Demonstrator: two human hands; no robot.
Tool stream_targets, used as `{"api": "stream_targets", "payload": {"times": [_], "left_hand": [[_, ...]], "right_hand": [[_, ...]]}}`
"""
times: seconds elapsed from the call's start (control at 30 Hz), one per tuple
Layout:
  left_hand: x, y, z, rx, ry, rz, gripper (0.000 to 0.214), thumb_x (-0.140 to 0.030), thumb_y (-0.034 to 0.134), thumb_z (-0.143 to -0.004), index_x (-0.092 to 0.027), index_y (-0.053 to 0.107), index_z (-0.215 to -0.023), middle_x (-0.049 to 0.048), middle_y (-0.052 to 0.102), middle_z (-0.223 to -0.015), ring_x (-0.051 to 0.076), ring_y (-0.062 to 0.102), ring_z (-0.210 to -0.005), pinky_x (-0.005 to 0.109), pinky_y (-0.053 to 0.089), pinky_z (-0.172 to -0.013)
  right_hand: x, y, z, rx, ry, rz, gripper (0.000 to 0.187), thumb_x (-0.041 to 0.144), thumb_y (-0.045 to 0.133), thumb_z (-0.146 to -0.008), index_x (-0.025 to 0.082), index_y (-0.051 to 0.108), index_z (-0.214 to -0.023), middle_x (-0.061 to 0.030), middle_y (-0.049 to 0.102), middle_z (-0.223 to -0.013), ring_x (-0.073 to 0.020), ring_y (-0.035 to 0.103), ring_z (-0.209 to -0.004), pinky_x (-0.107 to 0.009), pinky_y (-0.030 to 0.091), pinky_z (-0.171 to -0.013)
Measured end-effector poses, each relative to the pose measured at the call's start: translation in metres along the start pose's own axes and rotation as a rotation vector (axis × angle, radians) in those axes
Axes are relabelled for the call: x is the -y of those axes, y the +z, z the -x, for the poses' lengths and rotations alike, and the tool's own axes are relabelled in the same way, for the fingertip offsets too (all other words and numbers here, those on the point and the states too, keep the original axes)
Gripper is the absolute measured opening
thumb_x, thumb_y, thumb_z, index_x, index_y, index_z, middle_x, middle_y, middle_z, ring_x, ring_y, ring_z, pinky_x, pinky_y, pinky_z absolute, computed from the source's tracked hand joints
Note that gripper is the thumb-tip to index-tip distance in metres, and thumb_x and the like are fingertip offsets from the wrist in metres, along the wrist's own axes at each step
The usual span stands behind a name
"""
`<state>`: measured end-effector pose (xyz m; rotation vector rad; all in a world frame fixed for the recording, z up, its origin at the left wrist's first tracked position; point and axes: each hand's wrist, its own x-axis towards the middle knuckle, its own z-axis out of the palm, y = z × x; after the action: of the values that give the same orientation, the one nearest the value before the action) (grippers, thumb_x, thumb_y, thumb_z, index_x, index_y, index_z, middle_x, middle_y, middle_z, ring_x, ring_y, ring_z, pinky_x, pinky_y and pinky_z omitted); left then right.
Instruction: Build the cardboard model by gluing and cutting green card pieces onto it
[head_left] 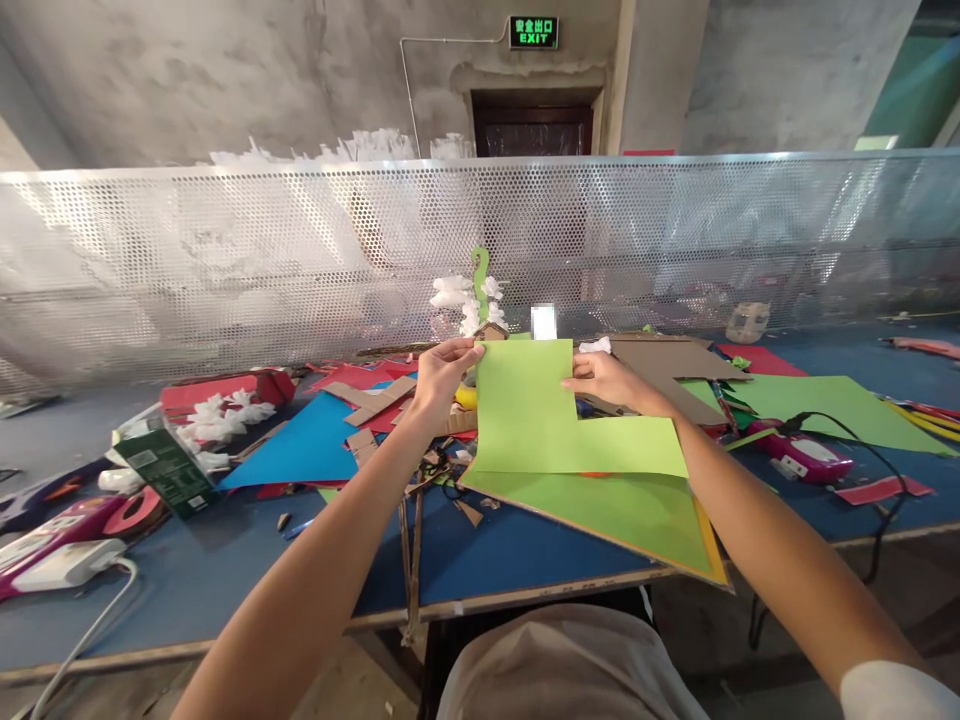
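Observation:
An L-shaped sheet of light green paper (pixel 529 410) is held up in front of me. My left hand (pixel 444 378) pinches its upper left corner between thumb and fingers. At the upper right edge, my right hand (pixel 606 380) grips the same sheet. Beneath it on the table lies a larger green sheet (pixel 622 515) with a yellowish edge. Behind the held paper stands a small brown cardboard house shape (pixel 491 331), with white crumpled tufts and a curled green strip (pixel 481 280) rising above it.
Blue paper (pixel 300 440), cardboard strips (pixel 381 402) and scraps litter the blue table (pixel 480 555). A dark green box (pixel 165 468) and white power adapter (pixel 71 565) are at left. At right are a magenta device (pixel 806 455) and black cable. A perforated metal screen (pixel 300 250) borders the back.

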<state>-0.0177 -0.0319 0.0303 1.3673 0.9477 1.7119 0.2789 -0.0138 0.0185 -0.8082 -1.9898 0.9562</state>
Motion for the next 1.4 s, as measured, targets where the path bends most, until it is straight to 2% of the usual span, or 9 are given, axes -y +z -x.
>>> {"api": "stream_targets", "payload": {"times": [0.17,0.33,0.6,0.77,0.87,1.1,1.2,1.33,1.4], "left_hand": [[0.008,-0.006,-0.007,0.003,-0.027,0.019,0.058,-0.055,0.099,-0.049,-0.017,0.076,-0.087,0.0045,0.075,-0.078,0.013,0.061,-0.063,0.025,0.042,-0.057],[0.009,-0.022,-0.019,-0.021,-0.010,0.060,0.049,-0.048,0.099,-0.052,-0.017,0.076,-0.084,0.0027,0.072,-0.076,0.011,0.059,-0.062,0.024,0.041,-0.056],[-0.009,-0.069,-0.044,-0.087,-0.039,0.194,0.037,-0.033,0.099,-0.054,-0.020,0.073,-0.078,-0.0024,0.061,-0.065,0.008,0.050,-0.056,0.023,0.039,-0.051],[-0.008,-0.082,-0.049,-0.222,0.095,0.181,0.039,-0.037,0.098,-0.055,-0.023,0.072,-0.081,-0.0022,0.065,-0.072,0.010,0.054,-0.062,0.026,0.040,-0.052],[-0.010,-0.080,-0.048,-0.244,0.178,0.205,0.039,-0.036,0.099,-0.058,-0.023,0.071,-0.083,-0.0047,0.061,-0.069,0.010,0.052,-0.064,0.026,0.040,-0.056],[-0.017,-0.082,-0.045,-0.249,0.233,0.304,0.032,-0.028,0.092,-0.075,-0.019,0.062,-0.075,-0.0071,0.047,-0.060,0.007,0.047,-0.063,0.024,0.043,-0.063],[-0.014,-0.084,-0.049,-0.307,0.242,0.305,0.033,-0.028,0.093,-0.073,-0.018,0.062,-0.077,-0.0068,0.053,-0.063,0.007,0.048,-0.062,0.023,0.040,-0.059],[-0.010,-0.083,-0.055,-0.396,0.264,0.348,0.033,-0.026,0.095,-0.067,-0.019,0.068,-0.083,-0.0050,0.064,-0.070,0.007,0.053,-0.063,0.022,0.041,-0.058],[-0.008,-0.083,-0.057,-0.399,0.272,0.353,0.030,-0.025,0.094,-0.069,-0.020,0.069,-0.085,-0.0046,0.065,-0.070,0.007,0.054,-0.063,0.023,0.041,-0.057]], "right_hand": [[-0.003,-0.007,0.002,-0.015,0.049,0.031,0.019,0.038,0.082,-0.086,0.022,0.078,-0.095,-0.0059,0.081,-0.089,-0.0199,0.073,-0.077,-0.033,0.059,-0.073],[-0.009,-0.018,-0.002,-0.008,0.091,-0.125,0.028,0.044,0.080,-0.088,0.021,0.079,-0.103,-0.0075,0.081,-0.095,-0.0156,0.072,-0.076,-0.029,0.060,-0.074],[-0.037,-0.029,-0.012,-0.280,0.145,-0.254,0.020,0.030,0.089,-0.066,0.020,0.076,-0.078,-0.0023,0.078,-0.073,-0.0191,0.070,-0.064,-0.029,0.056,-0.060],[-0.044,-0.021,-0.011,-0.186,0.036,0.079,0.020,0.014,0.084,-0.062,0.021,0.078,-0.080,-0.0018,0.080,-0.075,-0.0240,0.072,-0.077,-0.033,0.056,-0.076],[-0.047,-0.020,-0.011,-0.135,0.060,0.310,0.014,0.012,0.082,-0.066,0.023,0.078,-0.074,-0.0027,0.078,-0.069,-0.0224,0.070,-0.069,-0.031,0.052,-0.072],[-0.040,-0.007,-0.009,0.052,0.068,0.427,0.008,0.018,0.084,-0.076,0.023,0.079,-0.073,-0.0045,0.080,-0.076,-0.0194,0.070,-0.066,-0.028,0.048,-0.065],[-0.027,0.006,-0.008,0.092,0.043,0.572,0.001,0.022,0.079,-0.085,0.021,0.079,-0.084,-0.0056,0.081,-0.085,-0.0190,0.072,-0.072,-0.027,0.048,-0.067],[-0.018,0.017,-0.008,0.035,0.135,0.909,0.020,0.026,0.071,-0.096,0.021,0.075,-0.115,-0.0069,0.081,-0.109,-0.0194,0.074,-0.088,-0.026,0.047,-0.071],[-0.019,0.017,-0.008,0.039,0.202,1.043,0.027,0.031,0.075,-0.095,0.021,0.073,-0.119,-0.0075,0.081,-0.114,-0.0220,0.074,-0.097,-0.026,0.048,-0.074]]}}
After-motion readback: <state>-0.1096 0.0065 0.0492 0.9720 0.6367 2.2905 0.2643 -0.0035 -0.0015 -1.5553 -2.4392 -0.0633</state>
